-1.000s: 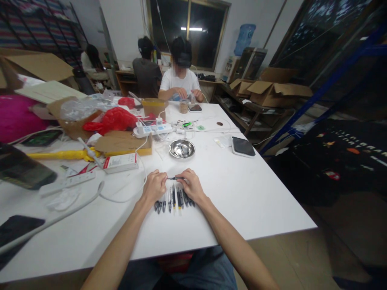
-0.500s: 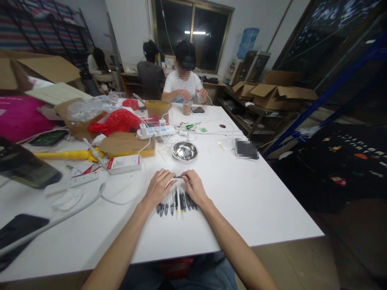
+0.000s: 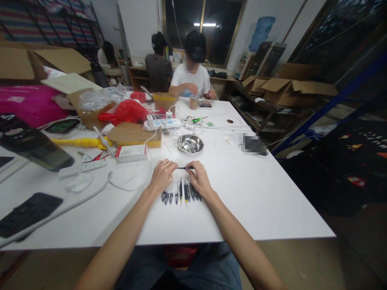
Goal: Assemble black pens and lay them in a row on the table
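Both of my hands are raised just over the white table (image 3: 254,209), a short way apart. Between them a slim dark pen (image 3: 185,168) lies level. Its left end is pinched in the fingers of my left hand (image 3: 164,175), and my right hand (image 3: 198,177) grips its right end. Under and in front of my hands runs a row of pen parts (image 3: 182,192): clear barrels with dark tips, thin refills and dark pieces. Beyond my hands stands a shiny metal bowl (image 3: 180,146) with small dark parts inside.
Leftward lie a white-and-red box (image 3: 131,154), a power strip (image 3: 161,124), a cardboard tray (image 3: 136,135), red bags (image 3: 128,112) and a dark bottle (image 3: 36,147). A blurred-out device (image 3: 254,145) sits at the right. Across the table a person (image 3: 190,78) handles a clear cup (image 3: 193,104).
My hands have drawn slightly apart, and more of the pen shows between them. The whole view has shifted, so the table sits a little higher and further right.
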Demonstrator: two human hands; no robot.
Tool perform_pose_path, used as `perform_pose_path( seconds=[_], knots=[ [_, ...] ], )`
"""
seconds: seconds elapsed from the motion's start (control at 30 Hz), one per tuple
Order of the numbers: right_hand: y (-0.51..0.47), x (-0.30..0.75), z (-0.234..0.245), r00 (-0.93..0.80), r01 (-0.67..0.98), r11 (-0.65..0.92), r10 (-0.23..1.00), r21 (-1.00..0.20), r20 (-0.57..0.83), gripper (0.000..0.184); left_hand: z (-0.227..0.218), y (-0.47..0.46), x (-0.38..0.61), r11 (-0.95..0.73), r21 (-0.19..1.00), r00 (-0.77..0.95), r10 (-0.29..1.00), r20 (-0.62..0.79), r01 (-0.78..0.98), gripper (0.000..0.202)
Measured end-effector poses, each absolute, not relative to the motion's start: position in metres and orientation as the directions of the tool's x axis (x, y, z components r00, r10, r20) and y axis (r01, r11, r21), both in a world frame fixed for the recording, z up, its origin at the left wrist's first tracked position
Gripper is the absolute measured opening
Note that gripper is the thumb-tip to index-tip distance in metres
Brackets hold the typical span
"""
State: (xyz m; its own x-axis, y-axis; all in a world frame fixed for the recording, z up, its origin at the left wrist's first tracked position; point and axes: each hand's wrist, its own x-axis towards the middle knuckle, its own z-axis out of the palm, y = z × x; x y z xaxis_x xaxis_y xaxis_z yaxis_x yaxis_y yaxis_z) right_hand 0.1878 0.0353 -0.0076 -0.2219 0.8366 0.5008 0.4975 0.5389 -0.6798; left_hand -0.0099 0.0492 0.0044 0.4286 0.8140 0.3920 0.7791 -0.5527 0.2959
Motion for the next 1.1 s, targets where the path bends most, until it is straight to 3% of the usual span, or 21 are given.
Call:
perform_pose_path(
  seconds=[0.3,0.43,0.93,1.1],
  knots=[
    [0.035,0.183,-0.006,-0.281,0.549,0.533,0.843,-0.644,0.458,0.026,-0.001,0.050,-0.012,-0.541,0.305,0.466,0.837,0.285,0.784,0.033],
    [0.034,0.181,-0.003,-0.313,0.565,0.540,0.840,-0.624,0.443,0.024,0.000,0.047,-0.009,-0.592,0.338,0.497,0.802,0.330,0.731,0.024],
    [0.036,0.183,-0.006,-0.369,0.636,0.569,0.818,-0.522,0.441,0.027,0.001,0.047,0.002,-0.635,0.199,0.548,0.756,0.358,0.747,0.017],
    [0.039,0.185,-0.009,-0.358,0.656,0.554,0.827,-0.513,0.434,0.026,-0.002,0.049,0.001,-0.644,0.208,0.541,0.745,0.391,0.736,0.016]
  ],
)
